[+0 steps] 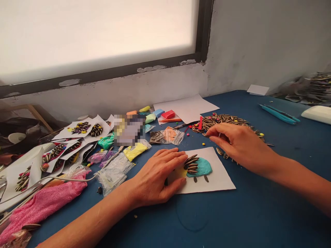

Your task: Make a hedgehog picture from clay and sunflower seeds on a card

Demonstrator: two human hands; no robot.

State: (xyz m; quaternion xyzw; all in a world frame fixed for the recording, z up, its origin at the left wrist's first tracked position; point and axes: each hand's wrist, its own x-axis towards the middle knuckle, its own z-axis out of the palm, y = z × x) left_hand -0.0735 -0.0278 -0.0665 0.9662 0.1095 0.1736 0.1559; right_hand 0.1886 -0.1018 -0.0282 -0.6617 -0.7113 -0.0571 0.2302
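My left hand [160, 174] lies with its fingers stretched out over the left part of a white paper card [219, 181]. On the card is a flattened patch of turquoise modelling clay [205, 167], with striped sunflower seeds [191, 164] fanned over its left side. A bit of yellow clay [182, 172] shows by my fingers, and two seeds sit like legs below the patch. My right hand [239, 143] hovers at the front of a sunflower seed pile [219, 120], thumb and forefinger pinched together. What they hold, if anything, is too small to make out.
Finished seed pictures [80, 127], clay packets [136, 150], plastic wrappers [116, 168] and a pink cloth [51, 196] crowd the left. A white cable [88, 179] crosses them. Blank paper [186, 106] lies behind; turquoise tweezers [279, 113] rest at the right.
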